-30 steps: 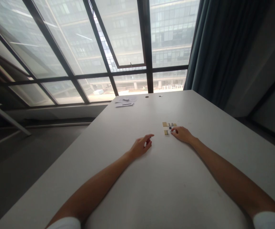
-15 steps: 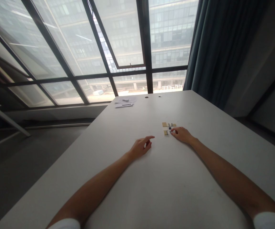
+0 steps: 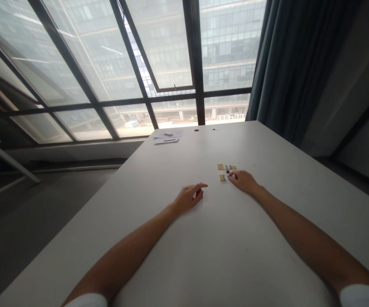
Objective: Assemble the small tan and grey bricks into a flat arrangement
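Note:
My right hand [image 3: 243,181] rests on the white table with thumb and forefinger closed together. What they hold, if anything, is too small to make out. Just beyond those fingertips lies a small black square piece [image 3: 228,172]. To their left is a short block of small yellowish strips [image 3: 222,178], and farther back sits a longer row of yellowish and grey strips [image 3: 220,166]. My left hand [image 3: 188,198] lies on the table to the left of these pieces, apart from them. Its index finger is stretched out, the other fingers are loosely bent, and it holds nothing visible.
White papers [image 3: 166,140] with a dark slim item lie at the table's far left corner. A dark round disc [image 3: 196,130] and a small black-and-white item [image 3: 214,129] are near the far edge. Windows and a dark curtain [image 3: 280,72] stand behind the table [image 3: 184,256].
Both hands stay in nearly the same place and pose. The small pieces have not visibly moved.

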`<state>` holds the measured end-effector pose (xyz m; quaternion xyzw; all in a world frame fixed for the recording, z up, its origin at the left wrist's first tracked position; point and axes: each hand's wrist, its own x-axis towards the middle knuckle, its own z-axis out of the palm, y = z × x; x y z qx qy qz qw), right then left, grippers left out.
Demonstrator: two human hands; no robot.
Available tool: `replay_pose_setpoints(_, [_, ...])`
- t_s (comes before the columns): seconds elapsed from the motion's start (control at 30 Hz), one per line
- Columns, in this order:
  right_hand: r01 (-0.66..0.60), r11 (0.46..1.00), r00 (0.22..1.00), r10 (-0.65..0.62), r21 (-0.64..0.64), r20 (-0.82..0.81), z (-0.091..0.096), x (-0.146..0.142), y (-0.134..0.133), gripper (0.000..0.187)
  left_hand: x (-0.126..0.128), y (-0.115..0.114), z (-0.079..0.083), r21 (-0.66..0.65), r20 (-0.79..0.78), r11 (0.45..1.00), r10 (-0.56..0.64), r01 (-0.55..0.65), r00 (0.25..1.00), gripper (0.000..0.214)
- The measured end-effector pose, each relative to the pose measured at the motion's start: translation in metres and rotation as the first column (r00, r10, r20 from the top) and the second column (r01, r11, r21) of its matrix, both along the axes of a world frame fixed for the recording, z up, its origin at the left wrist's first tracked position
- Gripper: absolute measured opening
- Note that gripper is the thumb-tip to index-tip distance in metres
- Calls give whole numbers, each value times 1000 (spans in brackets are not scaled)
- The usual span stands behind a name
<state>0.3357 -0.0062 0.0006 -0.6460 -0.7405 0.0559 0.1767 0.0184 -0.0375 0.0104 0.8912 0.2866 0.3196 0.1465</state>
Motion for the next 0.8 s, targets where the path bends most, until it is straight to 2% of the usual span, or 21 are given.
replay_pose_setpoints(0.37, [5, 1000, 1000, -5, 23, 19, 0, -2, -2, 23, 0, 1, -1, 11, -22, 1000, 1, -1, 1000, 32])
replay_pose_setpoints(0.47, [59, 995, 998, -60, 78, 13, 3, -5, -3, 30, 0, 3, -1, 59, -11, 998, 24, -23, 1000, 29])
replay_pose_setpoints(0.6, [170, 953, 985, -159, 251, -61, 9, -10, -8, 40, 1, 7, 0, 128, 36, 982, 134, -137, 990, 23])
replay_pose_setpoints(0.7, [139, 922, 983, -83, 361, -166, 11, -14, -12, 43, 0, 11, -1, 148, 91, 952, 257, -268, 962, 17])
replay_pose_setpoints(0.8, [61, 915, 977, 28, 399, -213, 12, -22, -16, 42, 0, 15, -3, 134, 70, 929, 338, -345, 939, 14])
